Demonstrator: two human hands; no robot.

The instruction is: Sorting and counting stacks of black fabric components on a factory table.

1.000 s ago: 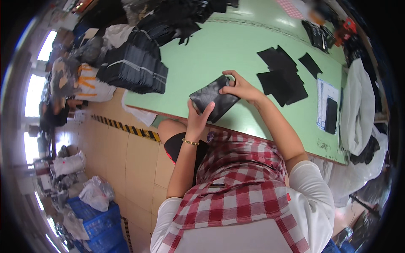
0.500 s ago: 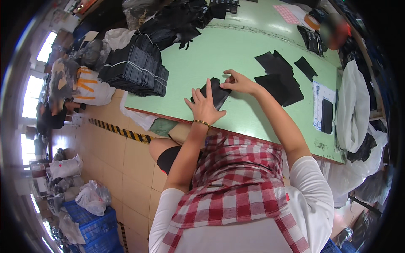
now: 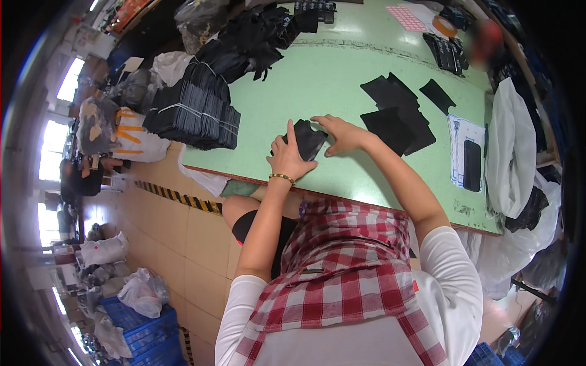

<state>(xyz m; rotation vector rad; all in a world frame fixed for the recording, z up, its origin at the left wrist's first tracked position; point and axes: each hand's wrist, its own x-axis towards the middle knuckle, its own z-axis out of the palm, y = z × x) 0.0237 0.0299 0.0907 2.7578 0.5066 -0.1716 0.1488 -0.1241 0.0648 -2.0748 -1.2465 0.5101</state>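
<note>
A small black sheet piece (image 3: 307, 140), leather-like and notched along its upper edge, lies on the green tabletop (image 3: 262, 104). My left hand (image 3: 289, 157) rests on the piece's left side with its fingers spread, the index pointing away from me. At the right edge, my right hand (image 3: 345, 135) hovers or lightly touches, thumb and fingers apart; contact there is hard to make out. To the right of that hand several flat black pieces (image 3: 406, 125) overlap in a loose pile, and a narrow black strip (image 3: 437, 96) lies beyond them.
Tied stacks of black pieces (image 3: 192, 113) stand at the table's left edge, with a dark heap (image 3: 250, 39) behind. A phone (image 3: 472, 165) lies on a printed sheet (image 3: 455, 143) at right, beside white plastic (image 3: 513, 152). A tape roll (image 3: 444, 25) sits far right. Blue crates (image 3: 143, 326) stand on the floor.
My right hand has opened from a pinch at the piece's upper right corner and come down along its right edge. My left hand stays on the piece. The whole view has shifted slightly.
</note>
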